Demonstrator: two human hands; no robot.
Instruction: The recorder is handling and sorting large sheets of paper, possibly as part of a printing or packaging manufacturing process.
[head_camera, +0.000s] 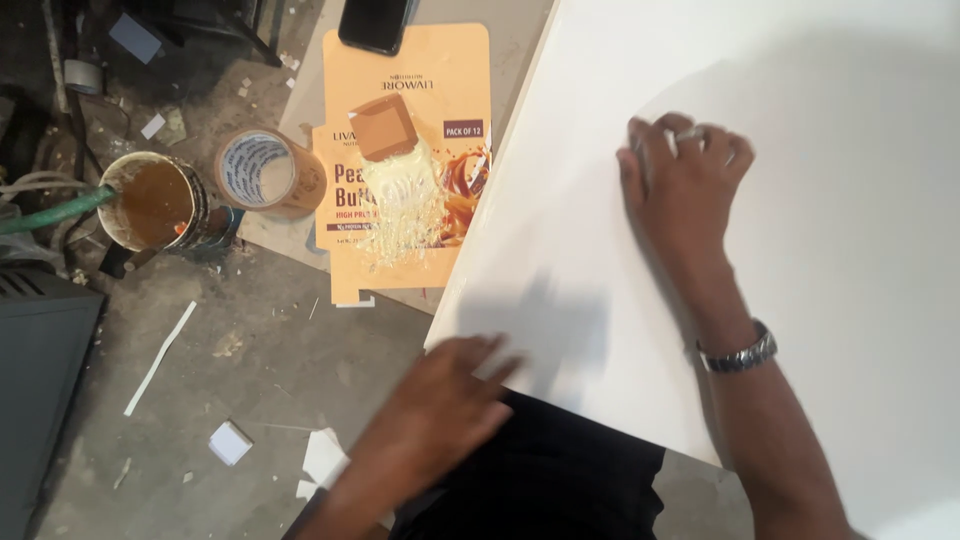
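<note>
From my remote seat, starting at nine o'clock, I see a tin of brown glue (152, 203) on the dirty floor (250, 350) with a green hose (55, 212) running to it, and a roll of brown tape (268, 172) just beside it. Toward twelve o'clock lies a flattened orange carton (445, 80) with a pale smear of paste (403, 200) and a small brown card scraper (383, 127) resting on it; a dark phone (375, 22) sits at its top edge. Paper scraps (230, 442) litter the floor near seven o'clock. The left hand (440, 400), blurred, lies with fingers loosely spread on the near corner of the large white sheet (850, 200). That sheet fills the view from six to three o'clock. The right hand (685, 180) presses flat on it, fingers together, watch (740, 355) on the wrist. My worry: the sheet's left edge is close to the wet paste, so a slide that way could smear it, and uneven pressing might crease it.
</note>
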